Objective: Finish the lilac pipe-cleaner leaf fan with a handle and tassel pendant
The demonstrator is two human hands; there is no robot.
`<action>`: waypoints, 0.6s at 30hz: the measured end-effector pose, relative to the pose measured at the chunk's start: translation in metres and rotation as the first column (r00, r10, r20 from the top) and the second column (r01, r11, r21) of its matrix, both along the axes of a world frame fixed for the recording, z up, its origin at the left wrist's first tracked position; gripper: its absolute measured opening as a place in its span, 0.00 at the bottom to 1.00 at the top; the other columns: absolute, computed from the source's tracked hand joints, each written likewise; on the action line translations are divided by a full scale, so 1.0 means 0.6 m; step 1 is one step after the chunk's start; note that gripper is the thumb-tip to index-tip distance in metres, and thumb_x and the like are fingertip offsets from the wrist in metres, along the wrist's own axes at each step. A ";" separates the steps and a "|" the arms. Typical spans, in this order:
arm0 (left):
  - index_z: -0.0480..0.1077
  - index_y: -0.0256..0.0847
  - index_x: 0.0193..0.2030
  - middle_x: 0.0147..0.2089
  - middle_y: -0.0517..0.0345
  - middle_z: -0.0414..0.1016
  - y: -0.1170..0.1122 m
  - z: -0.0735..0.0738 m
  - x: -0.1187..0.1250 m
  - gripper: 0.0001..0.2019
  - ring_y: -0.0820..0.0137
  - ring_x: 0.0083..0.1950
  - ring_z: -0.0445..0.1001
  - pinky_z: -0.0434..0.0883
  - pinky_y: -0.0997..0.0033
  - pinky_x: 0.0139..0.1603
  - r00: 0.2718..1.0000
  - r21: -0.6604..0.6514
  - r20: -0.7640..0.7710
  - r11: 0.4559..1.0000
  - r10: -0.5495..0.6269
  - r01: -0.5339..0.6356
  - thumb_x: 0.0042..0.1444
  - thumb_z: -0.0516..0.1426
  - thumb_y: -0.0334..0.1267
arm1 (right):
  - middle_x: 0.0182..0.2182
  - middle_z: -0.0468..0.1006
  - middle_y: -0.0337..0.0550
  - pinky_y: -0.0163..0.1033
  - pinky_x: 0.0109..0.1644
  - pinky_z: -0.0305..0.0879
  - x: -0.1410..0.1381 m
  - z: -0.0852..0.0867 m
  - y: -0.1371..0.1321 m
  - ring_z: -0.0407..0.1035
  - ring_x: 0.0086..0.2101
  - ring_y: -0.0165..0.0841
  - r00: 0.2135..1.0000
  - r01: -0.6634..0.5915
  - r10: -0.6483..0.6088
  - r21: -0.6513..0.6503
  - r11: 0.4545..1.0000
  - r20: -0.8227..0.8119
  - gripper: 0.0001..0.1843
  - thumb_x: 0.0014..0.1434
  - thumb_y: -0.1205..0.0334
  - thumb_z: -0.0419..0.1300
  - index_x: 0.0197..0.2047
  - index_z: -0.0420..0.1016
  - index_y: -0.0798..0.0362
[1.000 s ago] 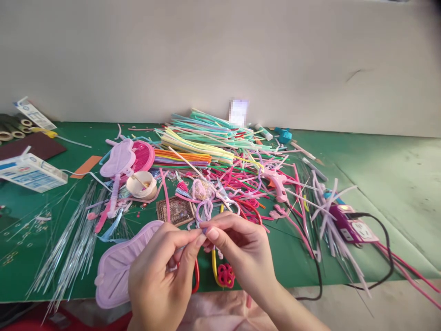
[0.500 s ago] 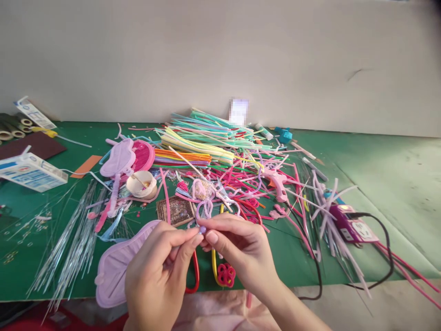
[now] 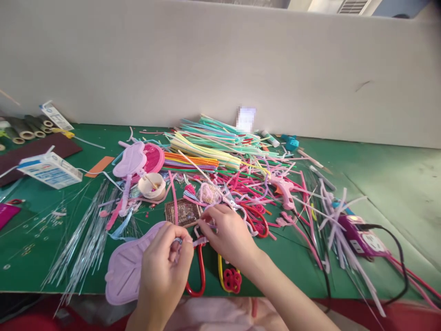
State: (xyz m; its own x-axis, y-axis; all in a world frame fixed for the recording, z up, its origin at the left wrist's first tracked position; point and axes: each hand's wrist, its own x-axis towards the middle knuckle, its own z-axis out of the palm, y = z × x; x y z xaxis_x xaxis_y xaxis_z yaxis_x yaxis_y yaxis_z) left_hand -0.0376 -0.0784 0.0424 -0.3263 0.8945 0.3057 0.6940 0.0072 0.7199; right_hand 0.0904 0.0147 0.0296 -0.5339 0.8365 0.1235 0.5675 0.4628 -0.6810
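Note:
My left hand (image 3: 164, 259) is closed in a pinch, low over the front of the table. Something small and bluish peeps out between its fingers, too hidden to name. To the right, my right hand (image 3: 229, 232) reaches down with curled fingers on a lilac pipe-cleaner piece (image 3: 200, 241), mostly covered by that hand. A lilac leaf-shaped pad (image 3: 126, 271) lies beside and partly behind my left hand. Just beyond the fingertips is a small brown bead tray (image 3: 182, 213). Below the hands are a red pipe-cleaner loop (image 3: 201, 276) and a dark pink flower (image 3: 232, 280) by a yellow stem.
Bundled coloured pipe cleaners (image 3: 210, 154) cover the back. A white cup (image 3: 151, 186) stands left of centre, near silver strands (image 3: 81, 243). Scissors (image 3: 229, 197), a pink glue gun (image 3: 284, 191) and a purple box (image 3: 361, 236) with a black cable lie rightward.
My hands have moved apart from their shared pinch at a purple bead. The right hand now covers the lilac loops; the left has drawn back. The camera view has shifted slightly.

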 end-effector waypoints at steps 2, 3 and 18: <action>0.63 0.43 0.27 0.24 0.66 0.61 -0.005 -0.003 -0.010 0.10 0.75 0.22 0.61 0.62 0.76 0.24 1.000 -0.031 0.012 1.000 -0.001 0.001 0.61 0.50 0.34 | 0.34 0.79 0.48 0.39 0.39 0.66 -0.022 -0.014 0.010 0.73 0.38 0.39 0.989 -0.055 0.045 0.067 0.996 0.140 0.06 0.62 0.65 0.58 0.36 0.77 0.54; 0.63 0.43 0.27 0.24 0.66 0.61 -0.007 -0.004 -0.014 0.10 0.75 0.22 0.61 0.62 0.76 0.24 1.000 -0.043 0.022 0.999 -0.001 0.002 0.61 0.50 0.34 | 0.35 0.79 0.49 0.39 0.40 0.67 -0.032 -0.020 0.014 0.73 0.39 0.39 0.985 -0.069 0.055 0.082 0.994 0.166 0.07 0.63 0.65 0.58 0.36 0.77 0.54; 0.70 0.40 0.31 0.22 0.69 0.49 -0.010 -0.031 -0.035 0.17 0.79 0.22 0.44 0.44 0.76 0.21 0.392 -0.220 0.911 0.956 0.129 0.196 0.54 0.63 0.53 | 0.40 0.80 0.45 0.40 0.47 0.71 -0.015 0.010 -0.021 0.75 0.42 0.34 0.775 -0.386 0.088 -0.358 0.850 -0.626 0.10 0.62 0.56 0.63 0.44 0.84 0.46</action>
State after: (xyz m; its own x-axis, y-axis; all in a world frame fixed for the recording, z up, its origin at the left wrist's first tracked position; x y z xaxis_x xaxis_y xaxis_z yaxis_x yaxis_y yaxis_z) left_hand -0.0584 -0.0842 0.0237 -0.2276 0.8936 -0.3869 -0.3736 0.2868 0.8821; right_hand 0.0816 0.0021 0.0359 -0.6748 0.7282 0.1202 -0.0800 0.0898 -0.9927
